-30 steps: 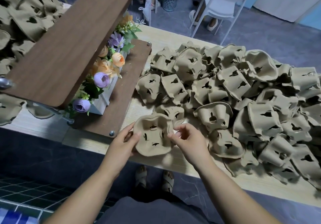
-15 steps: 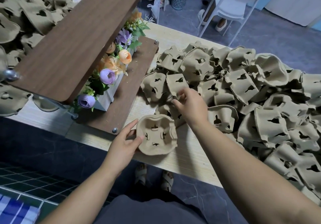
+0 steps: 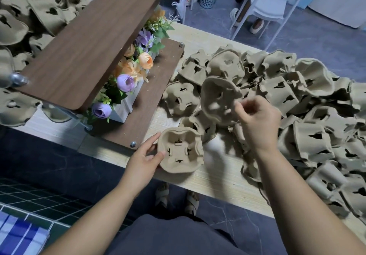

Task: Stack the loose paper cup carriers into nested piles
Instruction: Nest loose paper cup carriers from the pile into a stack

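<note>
A brown paper cup carrier (image 3: 181,152) lies cup side up near the table's front edge. My left hand (image 3: 145,156) grips its left rim, thumb on top. My right hand (image 3: 255,120) holds a second carrier (image 3: 217,100) lifted and tilted above the table, pinched at its right edge; this one is blurred by motion. A big heap of loose carriers (image 3: 307,116) covers the table to the right and behind.
A wooden two-tier shelf (image 3: 89,42) with a box of artificial flowers (image 3: 126,80) stands to the left on the light wooden table (image 3: 217,179). More carriers (image 3: 29,13) pile up behind the shelf. White chairs and a bin stand on the floor beyond.
My right hand reached into the heap, took hold of a carrier and lifted it up toward me. My left hand stayed on the carrier at the table's front edge.
</note>
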